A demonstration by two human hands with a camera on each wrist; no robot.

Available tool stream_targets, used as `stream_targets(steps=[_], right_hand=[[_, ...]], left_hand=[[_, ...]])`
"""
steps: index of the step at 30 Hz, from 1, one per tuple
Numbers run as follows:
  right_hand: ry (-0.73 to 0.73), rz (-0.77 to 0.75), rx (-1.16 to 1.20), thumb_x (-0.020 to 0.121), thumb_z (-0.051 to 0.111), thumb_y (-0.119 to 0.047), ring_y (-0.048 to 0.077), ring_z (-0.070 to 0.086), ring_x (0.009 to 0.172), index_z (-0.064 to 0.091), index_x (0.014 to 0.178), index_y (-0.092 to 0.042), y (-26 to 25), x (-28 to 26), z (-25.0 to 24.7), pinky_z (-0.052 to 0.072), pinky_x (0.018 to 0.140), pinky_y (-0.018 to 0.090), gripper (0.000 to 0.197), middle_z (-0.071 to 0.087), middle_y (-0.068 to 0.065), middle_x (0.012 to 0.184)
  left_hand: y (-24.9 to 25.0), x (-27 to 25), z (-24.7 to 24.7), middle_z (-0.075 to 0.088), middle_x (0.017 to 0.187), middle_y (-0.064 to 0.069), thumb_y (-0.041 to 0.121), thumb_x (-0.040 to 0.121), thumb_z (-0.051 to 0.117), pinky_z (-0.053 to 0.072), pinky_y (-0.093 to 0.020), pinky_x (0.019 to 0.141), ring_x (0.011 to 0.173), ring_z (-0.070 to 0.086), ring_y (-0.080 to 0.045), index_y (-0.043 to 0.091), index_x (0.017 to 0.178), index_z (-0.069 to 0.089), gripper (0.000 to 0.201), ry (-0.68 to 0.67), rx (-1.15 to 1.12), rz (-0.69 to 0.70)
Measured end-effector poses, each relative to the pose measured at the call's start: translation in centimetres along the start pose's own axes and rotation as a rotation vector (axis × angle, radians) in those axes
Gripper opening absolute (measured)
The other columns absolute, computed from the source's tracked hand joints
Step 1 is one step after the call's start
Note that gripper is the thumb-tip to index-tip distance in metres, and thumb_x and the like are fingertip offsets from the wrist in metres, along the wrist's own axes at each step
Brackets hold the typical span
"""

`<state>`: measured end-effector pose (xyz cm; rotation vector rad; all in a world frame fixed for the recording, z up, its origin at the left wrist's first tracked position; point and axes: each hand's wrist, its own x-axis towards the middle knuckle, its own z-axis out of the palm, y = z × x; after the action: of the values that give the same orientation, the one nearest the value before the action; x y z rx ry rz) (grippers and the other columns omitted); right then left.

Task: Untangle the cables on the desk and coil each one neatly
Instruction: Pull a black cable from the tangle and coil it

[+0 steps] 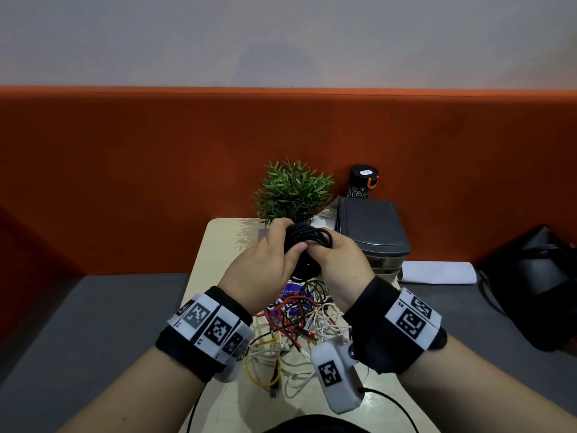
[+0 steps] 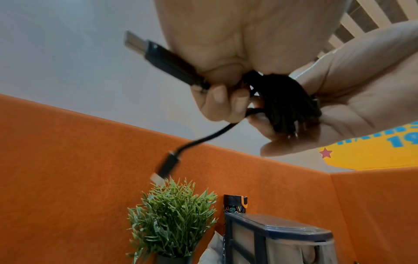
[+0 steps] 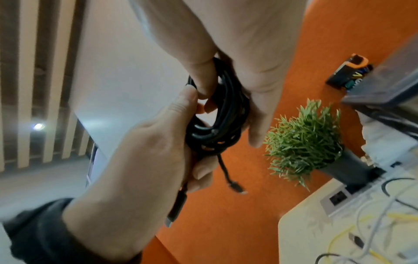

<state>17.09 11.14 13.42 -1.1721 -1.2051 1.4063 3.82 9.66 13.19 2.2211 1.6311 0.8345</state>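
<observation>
While both hands' fingers [image 1: 295,249] pinch the black cable [image 1: 307,237], tangled cables [image 1: 293,320] cover the beige desk [image 1: 215,245].

Dim, even indoor light; head view is soft, with wide-angle bending at its edges. Wrist views are motion-blurred, worst on the dangling plug [image 2: 166,168]. A small ceiling lamp [image 3: 39,126] flares in the right wrist view.

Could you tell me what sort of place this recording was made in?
Probably an office desk cubicle: an orange felt partition backs a pale beige desktop that carries a dark grey plastic drawer unit and a small green potted plant.
</observation>
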Motion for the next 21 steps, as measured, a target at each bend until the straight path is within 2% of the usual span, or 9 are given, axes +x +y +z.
stream_targets(steps=[3, 5, 8, 11, 13, 15, 17, 21], right_hand=[[-0.036, 0.081, 0.149, 0.093, 0.048, 0.004, 0.029, 0.062, 0.088, 0.064, 0.093, -0.009, -0.1, 0.2, 0.1, 0.053, 0.074, 0.038, 0.021, 0.065, 0.014, 0.089], [-0.062, 0.135, 0.21, 0.092, 0.046, 0.006, 0.028, 0.061, 0.089, 0.061, 0.105, -0.002, -0.3, 0.2, 0.1, 0.052, 0.069, 0.035, 0.021, 0.063, 0.016, 0.094], [-0.084, 0.171, 0.29, 0.091, 0.046, 0.008, 0.032, 0.058, 0.096, 0.053, 0.121, 0.003, -0.5, 0.5, 0.0, 0.052, 0.073, 0.038, 0.03, 0.059, 0.02, 0.104], [-0.081, 0.163, 0.289, 0.087, 0.05, 0.012, 0.032, 0.059, 0.096, 0.053, 0.117, -0.001, -0.7, 0.9, -0.1, 0.052, 0.078, 0.041, 0.033, 0.059, 0.019, 0.106], [-0.079, 0.156, 0.265, 0.083, 0.053, 0.015, 0.032, 0.059, 0.097, 0.054, 0.116, 0.0, -0.8, 1.0, -0.1, 0.051, 0.082, 0.042, 0.036, 0.059, 0.019, 0.105], [-0.089, 0.161, 0.267, 0.08, 0.056, 0.016, 0.035, 0.059, 0.098, 0.054, 0.117, 0.003, -0.8, 1.2, -0.2, 0.051, 0.084, 0.043, 0.039, 0.06, 0.02, 0.104], [-0.109, 0.179, 0.303, 0.077, 0.059, 0.017, 0.032, 0.061, 0.096, 0.055, 0.118, 0.002, -1.0, 1.2, -0.1, 0.054, 0.075, 0.037, 0.044, 0.061, 0.018, 0.103], [-0.19, 0.193, 0.389, 0.076, 0.061, 0.016, 0.023, 0.064, 0.087, 0.057, 0.119, -0.005, -1.5, 1.2, -0.1, 0.052, 0.068, 0.028, 0.048, 0.063, 0.011, 0.098]], left_hand=[[-0.2, 0.0, 0.0, 0.06, 0.113, -0.014, 0.042, 0.096, 0.03, 0.049, -0.041, 0.069, 0.095, 0.062, -0.034, 0.012, 0.132, 0.031, 0.047, -0.016, 0.008, 0.001], [-0.2, -0.1, -0.1, 0.062, 0.11, -0.014, 0.047, 0.092, 0.024, 0.049, -0.043, 0.067, 0.091, 0.063, -0.035, 0.012, 0.132, 0.031, 0.053, -0.013, 0.022, 0.015], [-0.6, 0.0, 0.0, 0.066, 0.102, -0.015, 0.049, 0.096, 0.019, 0.047, -0.04, 0.058, 0.082, 0.064, -0.038, 0.01, 0.132, 0.034, 0.055, 0.056, 0.096, 0.058], [-1.0, 0.3, -0.2, 0.069, 0.082, -0.015, 0.05, 0.095, 0.019, 0.038, -0.033, 0.048, 0.064, 0.064, -0.038, 0.006, 0.129, 0.039, 0.06, 0.115, 0.18, 0.117], [-1.2, 0.4, -0.3, 0.068, 0.075, -0.015, 0.048, 0.094, 0.019, 0.035, -0.029, 0.045, 0.058, 0.062, -0.037, 0.004, 0.127, 0.041, 0.06, 0.124, 0.19, 0.138], [-1.4, 0.7, -0.3, 0.068, 0.077, -0.015, 0.043, 0.096, 0.025, 0.031, -0.028, 0.047, 0.06, 0.062, -0.037, 0.003, 0.127, 0.042, 0.053, 0.129, 0.182, 0.139], [-1.6, 1.0, -0.4, 0.068, 0.081, -0.015, 0.037, 0.095, 0.026, 0.03, -0.029, 0.049, 0.063, 0.062, -0.038, 0.004, 0.127, 0.042, 0.05, 0.13, 0.183, 0.127], [-2.0, 1.7, -0.7, 0.068, 0.086, -0.014, 0.033, 0.098, 0.026, 0.038, -0.035, 0.052, 0.069, 0.063, -0.039, 0.007, 0.127, 0.039, 0.042, 0.099, 0.164, 0.078]])
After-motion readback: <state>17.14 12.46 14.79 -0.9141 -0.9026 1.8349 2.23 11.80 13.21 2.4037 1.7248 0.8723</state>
